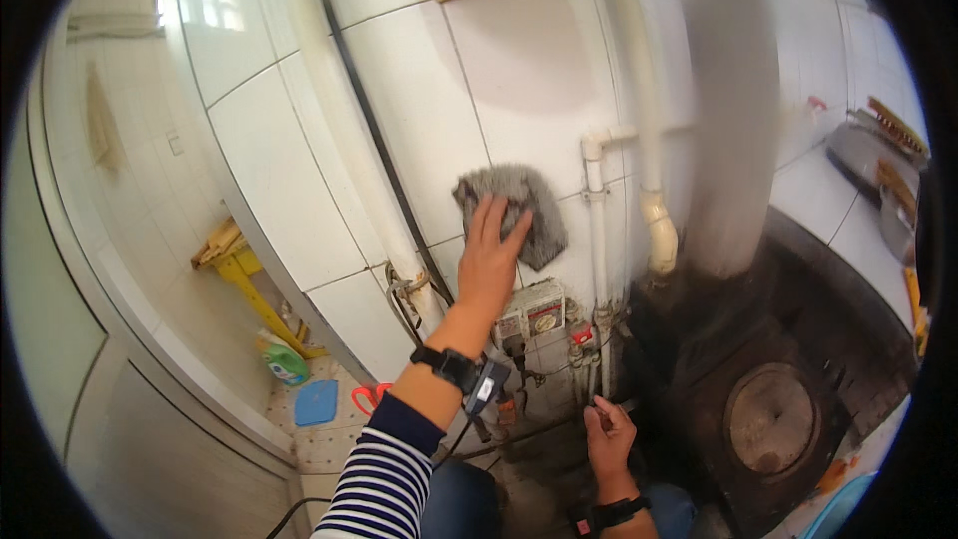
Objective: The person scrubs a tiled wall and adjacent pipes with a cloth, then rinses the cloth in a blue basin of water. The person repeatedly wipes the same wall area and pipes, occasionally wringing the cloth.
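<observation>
My left hand presses a grey fuzzy cloth flat against the white tiled wall, fingers spread over it. Just below it, a grimy electrical socket box is fixed to the wall with a black plug in it. Lower down, my right hand hovers with loosely curled fingers and nothing visible in them. It is near the lower ends of thin white pipes and a red-handled valve, to the left of the black stove.
A black stove with a round metal lid and grey flue pipe occupies the right. A white pipe runs down the wall at left. Beyond the wall's edge are a yellow stand, green bottle and red-handled scissors.
</observation>
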{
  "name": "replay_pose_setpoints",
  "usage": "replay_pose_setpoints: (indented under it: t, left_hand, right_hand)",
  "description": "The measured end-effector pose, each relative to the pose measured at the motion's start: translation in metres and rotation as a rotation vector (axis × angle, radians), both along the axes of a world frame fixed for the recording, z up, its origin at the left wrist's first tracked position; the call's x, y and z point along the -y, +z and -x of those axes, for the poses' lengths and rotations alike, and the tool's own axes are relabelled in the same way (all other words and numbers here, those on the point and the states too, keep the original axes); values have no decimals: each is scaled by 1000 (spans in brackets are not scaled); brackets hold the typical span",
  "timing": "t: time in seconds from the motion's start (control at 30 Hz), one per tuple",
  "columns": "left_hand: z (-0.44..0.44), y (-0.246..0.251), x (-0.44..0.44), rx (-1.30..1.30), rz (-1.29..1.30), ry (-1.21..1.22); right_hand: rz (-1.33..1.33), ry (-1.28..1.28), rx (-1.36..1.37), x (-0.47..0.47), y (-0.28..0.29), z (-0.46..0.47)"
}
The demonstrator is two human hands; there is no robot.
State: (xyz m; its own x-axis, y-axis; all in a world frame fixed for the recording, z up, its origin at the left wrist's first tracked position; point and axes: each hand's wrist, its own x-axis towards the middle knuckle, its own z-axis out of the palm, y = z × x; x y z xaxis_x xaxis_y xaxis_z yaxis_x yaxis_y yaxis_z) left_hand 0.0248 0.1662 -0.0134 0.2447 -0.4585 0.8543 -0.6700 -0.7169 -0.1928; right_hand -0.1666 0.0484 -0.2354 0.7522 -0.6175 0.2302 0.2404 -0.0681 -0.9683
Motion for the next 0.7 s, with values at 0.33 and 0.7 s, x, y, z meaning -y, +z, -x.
replay_pose_setpoints:
  t: [0.33,0.7]
  left_hand:
    - [-27,149,94,288,75,157]
    - [-17,80,64,266,-112,195]
  right_hand:
    - [176,64,-32,35,4,2]
    - [318,115,-29,55,26,34]
